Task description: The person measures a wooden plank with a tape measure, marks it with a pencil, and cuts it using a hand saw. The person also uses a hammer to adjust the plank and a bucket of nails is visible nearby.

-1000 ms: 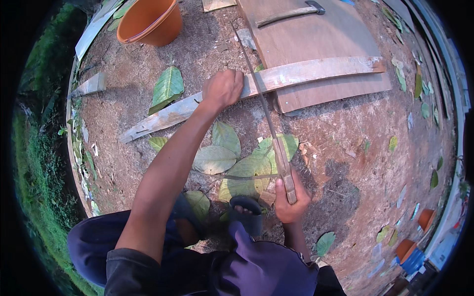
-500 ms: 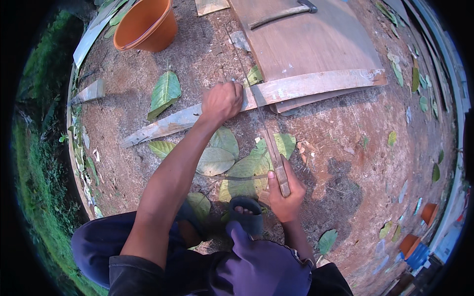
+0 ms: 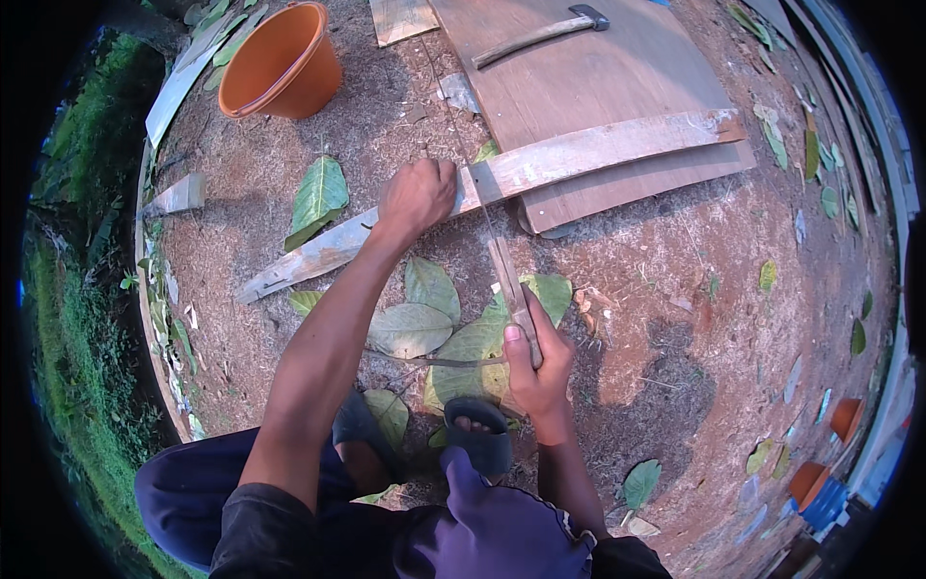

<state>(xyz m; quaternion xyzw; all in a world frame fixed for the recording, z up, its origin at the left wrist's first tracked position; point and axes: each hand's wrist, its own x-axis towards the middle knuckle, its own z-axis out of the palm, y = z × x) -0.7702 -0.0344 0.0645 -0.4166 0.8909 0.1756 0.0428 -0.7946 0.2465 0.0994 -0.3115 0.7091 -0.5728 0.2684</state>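
A long, weathered wooden plank lies slantwise in front of me, its right part resting on a plywood sheet and its left end reaching down to the ground. My left hand is closed over the plank left of the sheet, pressing on it. In my right hand is the wooden handle of a handsaw, thumb along the near side. The thin blade shows nearly edge-on and crosses the plank just right of my left hand, its tip pointing away. Whether the teeth have cut into the wood I cannot tell.
An axe lies on the plywood sheet. An orange bucket stands at the far left, a short wood block nearer. Large leaves are scattered over the dirt. My sandalled foot is close by the saw handle. Pots sit at right.
The plank has turned slightly, its right end going away from me and baring more plywood edge. My right hand and the saw have shifted a little forward and left. Both grips remain.
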